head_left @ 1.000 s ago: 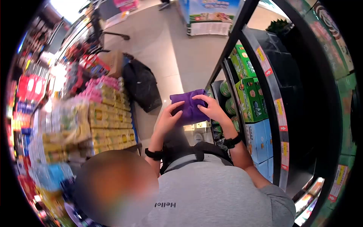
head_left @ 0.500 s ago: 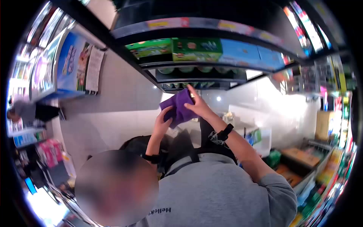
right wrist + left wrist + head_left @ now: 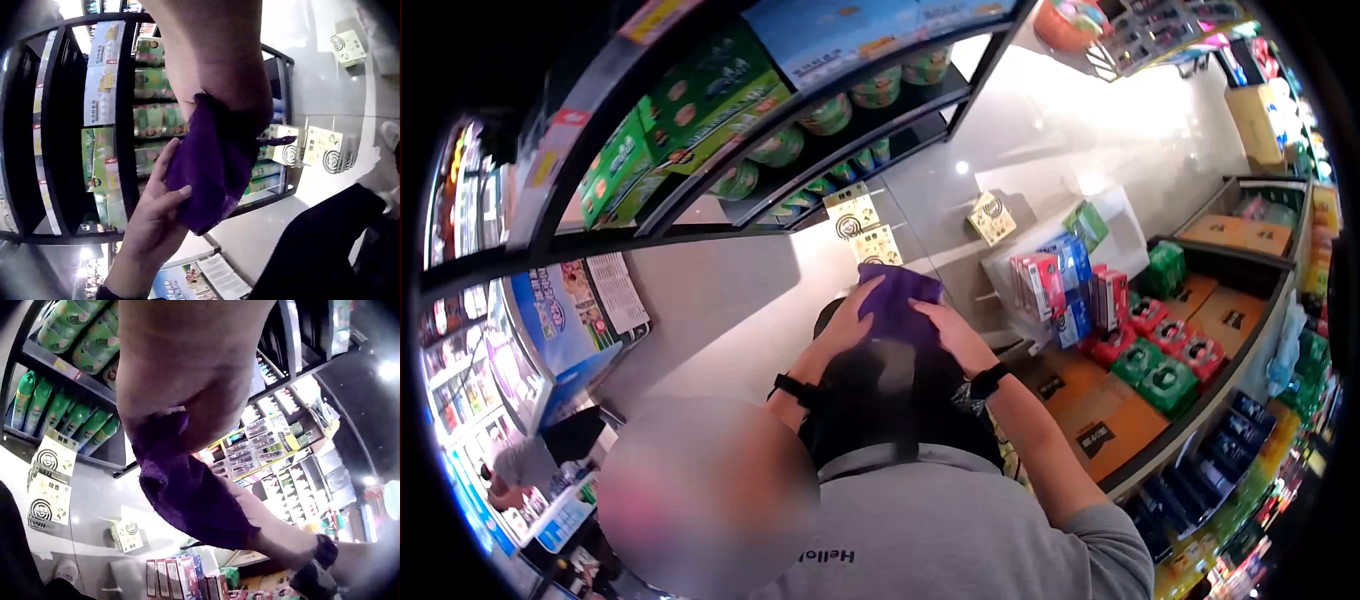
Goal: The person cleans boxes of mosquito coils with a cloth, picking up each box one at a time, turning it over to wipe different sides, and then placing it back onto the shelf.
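A folded purple cloth (image 3: pixel 897 308) hangs between my two hands in front of the legs. My left hand (image 3: pixel 845 322) grips its left edge; in the right wrist view the left thumb lies on top of the cloth (image 3: pixel 206 169), with the fingers reaching behind it. At the opposite edge, my right hand (image 3: pixel 953 335) holds the cloth between thumb and fingers. The left wrist view shows the purple fabric (image 3: pixel 187 494) drooping below the near hand, whose fingertips are hidden. Both wrists wear dark bands.
A black shelf with green boxes (image 3: pixel 710 100) and round green packs (image 3: pixel 827 115) stands ahead on the left. Yellow patterned boxes (image 3: pixel 874 247) sit on the floor beside it. To the right are red and blue boxes (image 3: pixel 1040 283) and a bin with brown cartons (image 3: pixel 1115 425).
The person has turned to the right, so the shelf has swung from the right side to the upper left. The cloth, tilted half a second ago, now lies flatter, with both hands still on it.
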The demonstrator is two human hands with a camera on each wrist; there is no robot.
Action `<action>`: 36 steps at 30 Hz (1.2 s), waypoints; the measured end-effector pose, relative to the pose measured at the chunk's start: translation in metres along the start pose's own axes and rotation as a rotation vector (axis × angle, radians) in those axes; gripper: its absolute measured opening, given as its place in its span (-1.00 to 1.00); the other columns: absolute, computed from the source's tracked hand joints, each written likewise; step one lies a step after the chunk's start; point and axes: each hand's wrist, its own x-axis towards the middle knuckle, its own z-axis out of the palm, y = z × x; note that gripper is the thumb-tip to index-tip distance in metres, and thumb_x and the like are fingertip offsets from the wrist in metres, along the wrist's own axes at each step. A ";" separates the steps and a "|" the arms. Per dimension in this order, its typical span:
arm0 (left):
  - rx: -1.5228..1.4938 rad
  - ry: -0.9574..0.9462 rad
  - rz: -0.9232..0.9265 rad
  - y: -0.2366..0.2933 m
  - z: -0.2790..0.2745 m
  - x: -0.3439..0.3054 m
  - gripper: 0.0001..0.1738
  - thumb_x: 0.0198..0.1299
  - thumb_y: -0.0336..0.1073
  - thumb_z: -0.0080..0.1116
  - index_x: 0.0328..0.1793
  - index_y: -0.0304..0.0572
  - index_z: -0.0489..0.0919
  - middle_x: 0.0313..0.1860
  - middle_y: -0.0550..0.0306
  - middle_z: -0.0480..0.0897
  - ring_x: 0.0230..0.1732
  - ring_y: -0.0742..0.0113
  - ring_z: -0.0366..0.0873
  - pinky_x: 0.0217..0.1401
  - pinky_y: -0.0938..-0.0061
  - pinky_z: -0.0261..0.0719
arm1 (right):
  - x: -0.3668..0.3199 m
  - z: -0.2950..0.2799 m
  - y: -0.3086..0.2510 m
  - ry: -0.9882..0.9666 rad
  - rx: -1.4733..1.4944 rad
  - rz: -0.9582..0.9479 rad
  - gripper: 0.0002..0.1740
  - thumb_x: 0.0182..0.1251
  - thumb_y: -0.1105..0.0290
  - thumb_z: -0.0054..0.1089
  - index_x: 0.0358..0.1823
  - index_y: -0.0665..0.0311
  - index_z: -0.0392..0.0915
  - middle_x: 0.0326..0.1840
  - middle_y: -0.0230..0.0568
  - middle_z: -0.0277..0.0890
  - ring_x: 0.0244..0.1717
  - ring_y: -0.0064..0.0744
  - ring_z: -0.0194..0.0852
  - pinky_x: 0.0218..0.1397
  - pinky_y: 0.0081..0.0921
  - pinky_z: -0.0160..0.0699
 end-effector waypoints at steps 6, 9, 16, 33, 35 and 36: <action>-0.140 0.036 -0.042 -0.077 0.032 0.040 -0.16 0.03 -0.59 0.04 0.44 -0.06 -0.03 0.31 -0.11 0.23 0.28 0.07 0.25 0.31 0.35 0.20 | 0.015 -0.031 -0.006 0.140 0.077 -0.106 -0.63 0.23 0.37 0.11 0.05 0.33 0.39 -0.03 -0.20 0.47 -0.04 -0.36 0.46 0.06 -0.41 0.45; -0.407 -0.052 -0.287 -0.121 0.030 0.065 -0.21 0.06 -0.49 0.11 0.42 -0.09 0.03 0.26 -0.13 0.27 0.16 0.10 0.36 0.17 0.34 0.36 | 0.059 -0.053 0.008 0.171 0.095 -0.266 -0.61 0.23 0.34 0.12 0.06 0.33 0.38 -0.04 -0.25 0.46 -0.07 -0.39 0.47 0.01 -0.44 0.46; 0.068 0.336 -0.727 -0.294 -0.014 0.134 -0.29 0.03 -0.15 0.18 0.27 -0.35 0.25 0.18 -0.25 0.38 0.16 0.01 0.38 0.16 0.32 0.34 | 0.257 -0.137 0.009 0.293 -0.379 -0.586 -0.66 0.24 0.36 0.12 0.01 0.37 0.45 -0.09 -0.37 0.47 -0.16 -0.56 0.39 -0.03 -0.60 0.33; -0.663 0.835 -0.619 -0.362 0.021 0.222 -0.49 0.26 -0.15 0.00 0.22 -0.21 0.15 0.20 -0.01 0.32 0.19 0.26 0.26 0.24 0.46 0.16 | 0.417 -0.127 0.007 0.453 -0.811 -0.419 -0.55 0.22 0.08 0.07 -0.28 0.44 0.50 -0.50 0.00 0.53 -0.42 -0.22 0.53 -0.34 -0.37 0.39; -0.613 0.883 -0.257 -0.358 0.025 0.218 -0.58 0.26 -0.23 0.02 0.14 -0.19 0.16 -0.01 0.09 0.42 -0.04 0.41 0.33 0.03 0.54 0.28 | 0.409 -0.139 0.009 0.408 -0.693 -0.452 -0.59 0.25 0.12 0.08 -0.17 0.40 0.49 -0.38 -0.20 0.52 -0.33 -0.43 0.44 -0.22 -0.50 0.35; -0.615 0.881 -0.258 -0.349 0.023 0.214 -0.58 0.26 -0.23 0.02 0.14 -0.19 0.16 -0.01 0.09 0.42 -0.04 0.41 0.33 0.03 0.54 0.28 | 0.397 -0.136 0.007 0.365 -0.574 -0.480 -0.61 0.27 0.16 0.09 -0.06 0.36 0.49 -0.25 -0.40 0.51 -0.24 -0.65 0.36 -0.11 -0.63 0.31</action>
